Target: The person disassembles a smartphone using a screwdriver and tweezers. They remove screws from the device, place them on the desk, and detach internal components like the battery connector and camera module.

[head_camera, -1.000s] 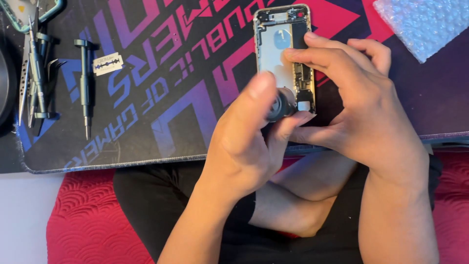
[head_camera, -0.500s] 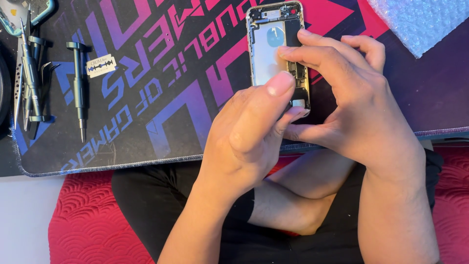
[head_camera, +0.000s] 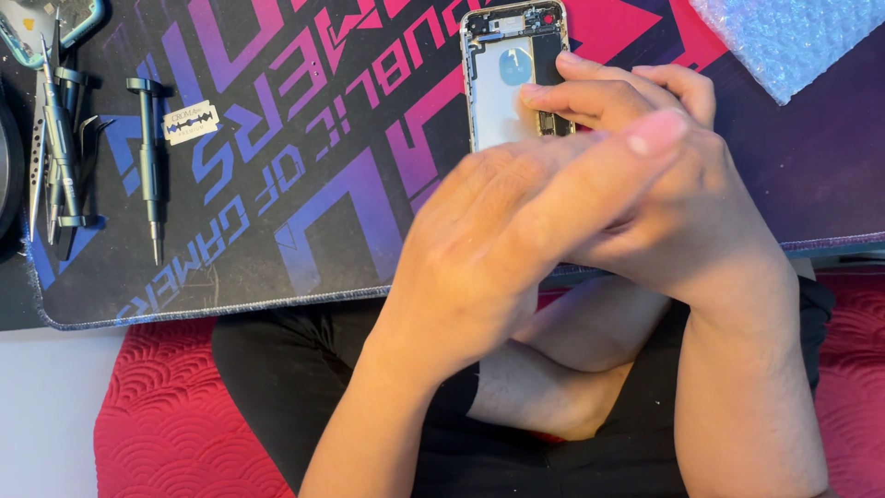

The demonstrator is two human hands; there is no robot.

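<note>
An opened phone housing (head_camera: 505, 83), silver inside with a blue round patch, lies on the purple and pink desk mat (head_camera: 304, 212). My right hand (head_camera: 691, 212) grips its lower part, with the fingers laid across its right side. Coming in from the left, my left hand (head_camera: 502, 240) crosses over the right hand and covers the phone's bottom end. Its thumb points right and its fingers curl underneath, so what they hold is hidden.
At the mat's left lie a dark screwdriver (head_camera: 147, 157), a razor blade (head_camera: 191, 123) and tweezers with other tools (head_camera: 51, 138). A phone case (head_camera: 46, 23) sits top left and bubble wrap (head_camera: 793, 37) top right. Below the mat are my crossed legs and a red cushion (head_camera: 166, 415).
My left hand has slid right and over my right hand, covering more of the phone. The dark round piece seen at its fingertips a second ago is now hidden.
</note>
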